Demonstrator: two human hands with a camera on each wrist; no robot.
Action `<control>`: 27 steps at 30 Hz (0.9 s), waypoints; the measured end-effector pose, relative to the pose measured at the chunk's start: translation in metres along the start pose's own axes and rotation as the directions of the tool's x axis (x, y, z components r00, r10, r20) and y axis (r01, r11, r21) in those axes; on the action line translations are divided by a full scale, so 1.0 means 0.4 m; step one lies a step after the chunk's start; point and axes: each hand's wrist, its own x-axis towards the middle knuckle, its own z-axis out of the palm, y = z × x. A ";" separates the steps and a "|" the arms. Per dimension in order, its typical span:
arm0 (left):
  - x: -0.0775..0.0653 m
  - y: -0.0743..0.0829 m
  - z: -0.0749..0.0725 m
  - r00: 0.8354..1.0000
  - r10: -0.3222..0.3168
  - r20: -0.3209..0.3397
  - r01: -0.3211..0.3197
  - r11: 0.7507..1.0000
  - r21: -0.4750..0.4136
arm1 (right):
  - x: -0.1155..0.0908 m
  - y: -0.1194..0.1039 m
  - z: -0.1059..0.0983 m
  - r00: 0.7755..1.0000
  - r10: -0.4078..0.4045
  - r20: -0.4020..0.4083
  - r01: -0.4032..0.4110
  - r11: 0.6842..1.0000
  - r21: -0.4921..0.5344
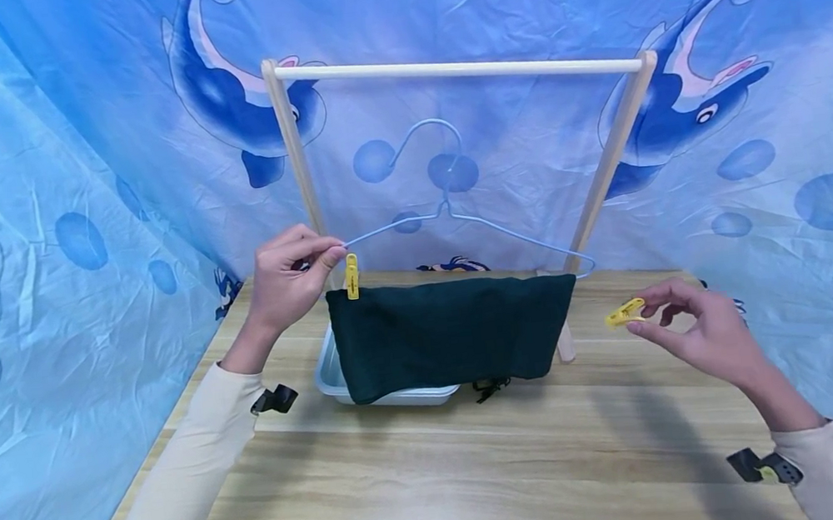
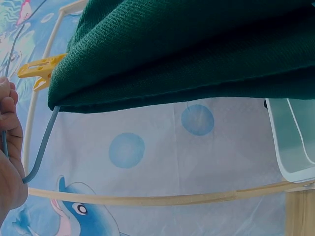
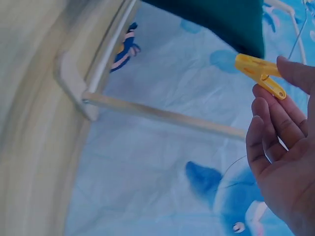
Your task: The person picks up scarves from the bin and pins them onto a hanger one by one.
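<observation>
My left hand pinches the left shoulder of a light blue wire hanger, holding it up in front of a rack. Over the hanger's lower bar hangs a folded dark green cloth. A yellow clothespin grips the cloth's upper left corner; the left wrist view shows this clothespin from behind the hand. To the right of the cloth, my right hand pinches a second yellow clothespin between thumb and fingers. In the right wrist view that clothespin appears near the cloth's corner.
A wooden rack with a white top bar stands at the back of the wooden table. Partly hidden behind the cloth is a pale plastic tray. Blue dolphin-print curtains enclose the sides and back.
</observation>
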 end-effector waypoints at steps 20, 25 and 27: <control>-0.002 -0.008 0.000 0.999 0.005 0.049 -0.006 1.000 0.027 | 0.145 -0.081 -0.026 0.958 -0.287 -0.014 0.287 0.958 -0.002; -0.002 -0.008 0.000 0.998 0.003 0.055 -0.006 0.999 0.040 | 0.167 -0.104 -0.016 0.948 -0.318 0.006 0.319 0.948 -0.004; -0.001 -0.007 0.001 0.998 0.004 0.055 -0.006 0.999 0.041 | 0.175 -0.111 -0.009 0.939 -0.344 0.009 0.344 0.939 -0.007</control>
